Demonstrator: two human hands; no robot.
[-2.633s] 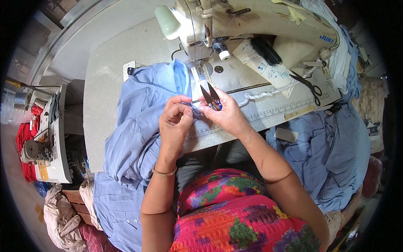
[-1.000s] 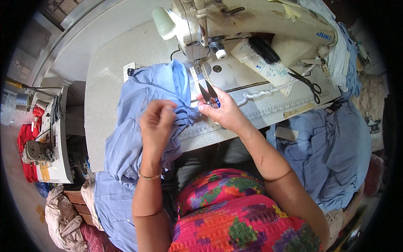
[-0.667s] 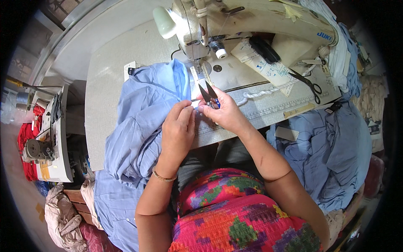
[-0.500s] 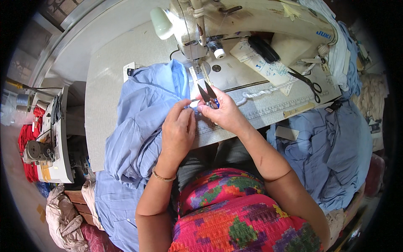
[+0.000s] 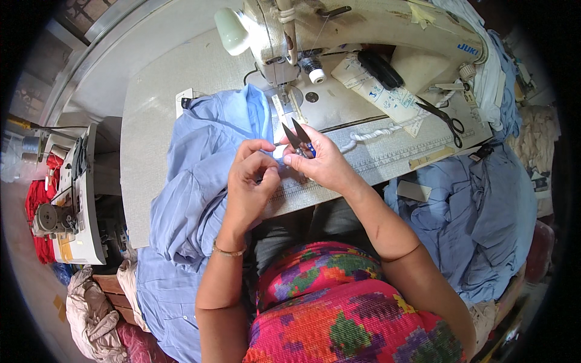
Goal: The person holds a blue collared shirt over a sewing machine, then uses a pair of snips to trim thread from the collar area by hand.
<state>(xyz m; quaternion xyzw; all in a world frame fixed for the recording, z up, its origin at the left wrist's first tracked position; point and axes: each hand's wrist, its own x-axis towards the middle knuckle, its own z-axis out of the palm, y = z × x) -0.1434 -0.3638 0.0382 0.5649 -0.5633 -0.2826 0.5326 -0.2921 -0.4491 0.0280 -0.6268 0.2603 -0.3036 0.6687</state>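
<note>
In my right hand (image 5: pixel 321 158) is a pair of thread snips (image 5: pixel 295 136), its two dark pointed blades parted and aimed away from me. Just left of it, my left hand (image 5: pixel 251 181) has a bent index finger reaching toward the snips, while the thumb and curled fingers come together; anything pinched there is too small to make out. A light blue garment (image 5: pixel 196 163) lies bunched on the machine table beside my left hand and hangs over the front edge. Beyond the snips is the sewing machine's needle area (image 5: pixel 292 95), with a narrow pale strip (image 5: pixel 279 109) near it.
Black scissors (image 5: pixel 445 119), a dark oblong case (image 5: pixel 380 69), a marked paper piece (image 5: pixel 381 97) and a twisted white cord (image 5: pixel 378 132) lie right on the table (image 5: pixel 145 121). More blue garments (image 5: pixel 466 224) are heaped at the right. Another machine (image 5: pixel 60 218) stands left.
My left hand has drawn slightly left and toward me, its index finger parting from the thumb. My right hand holds the snips in nearly the same place.
</note>
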